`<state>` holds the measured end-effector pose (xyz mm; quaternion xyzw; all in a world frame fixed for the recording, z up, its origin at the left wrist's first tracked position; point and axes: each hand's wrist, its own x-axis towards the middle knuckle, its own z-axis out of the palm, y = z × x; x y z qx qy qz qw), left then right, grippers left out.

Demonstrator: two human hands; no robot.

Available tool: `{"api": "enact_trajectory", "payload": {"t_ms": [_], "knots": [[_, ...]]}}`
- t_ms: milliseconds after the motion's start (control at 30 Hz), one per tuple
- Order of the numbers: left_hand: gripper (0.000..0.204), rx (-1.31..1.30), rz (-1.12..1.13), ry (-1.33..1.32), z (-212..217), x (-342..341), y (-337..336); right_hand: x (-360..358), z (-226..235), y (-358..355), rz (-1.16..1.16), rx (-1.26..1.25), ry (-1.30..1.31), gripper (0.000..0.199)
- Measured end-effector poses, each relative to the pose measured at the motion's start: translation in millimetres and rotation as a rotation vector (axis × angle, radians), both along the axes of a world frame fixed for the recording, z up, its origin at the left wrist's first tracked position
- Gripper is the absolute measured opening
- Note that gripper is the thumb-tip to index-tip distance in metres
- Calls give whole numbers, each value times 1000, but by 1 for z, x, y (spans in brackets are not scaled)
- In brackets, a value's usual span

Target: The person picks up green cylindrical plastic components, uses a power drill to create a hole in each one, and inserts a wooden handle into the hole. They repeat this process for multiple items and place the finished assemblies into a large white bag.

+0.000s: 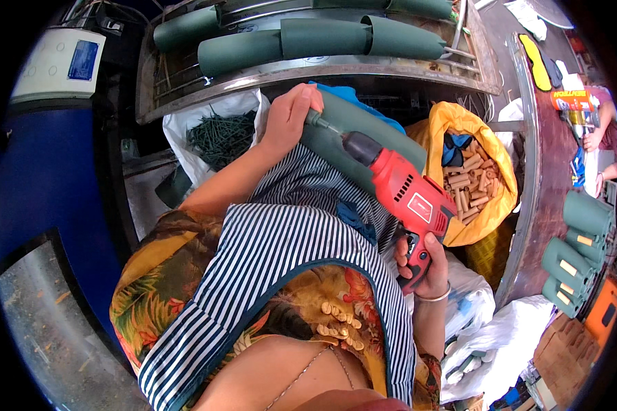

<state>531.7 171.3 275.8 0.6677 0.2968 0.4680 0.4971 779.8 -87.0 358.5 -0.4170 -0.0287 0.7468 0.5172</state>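
Note:
My right hand [430, 268] is wrapped round the handle of a red power drill [413, 195] with a black chuck. The drill points up and to the left, and its bit [329, 127] meets a small green piece beside my left fingertips. My left hand [286, 120] is closed at the left end of a dark green curved tube-like piece [387, 149], which lies across my lap. Whether those fingers grip the tube or the small green piece at the bit is partly hidden. The drill covers part of the tube.
More green curved pieces [322, 38] lie on a metal-framed rack ahead. A white bag of green spikes [223, 137] stands left, and a yellow sack [504, 198] of tan cylinders right. Green rolled pieces [586, 212] rest on the right-hand table, near another person's hands [600, 130].

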Motion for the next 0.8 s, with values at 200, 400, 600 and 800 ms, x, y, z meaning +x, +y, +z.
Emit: {"api": "enact_trajectory", "payload": {"t_ms": [200, 400, 600, 800], "knots": [[34, 3, -4, -16, -3, 0, 1, -3, 2, 5, 4, 6, -12, 48], [34, -12, 21, 25, 0, 1, -3, -8, 4, 15, 24, -3, -32, 48], [36, -19, 153, 43, 2, 9, -6, -10, -1, 12, -38, 0, -47, 48], [41, 15, 242, 119, -5, 15, -2, -13, -11, -3, -127, 40, 3, 53]]}}
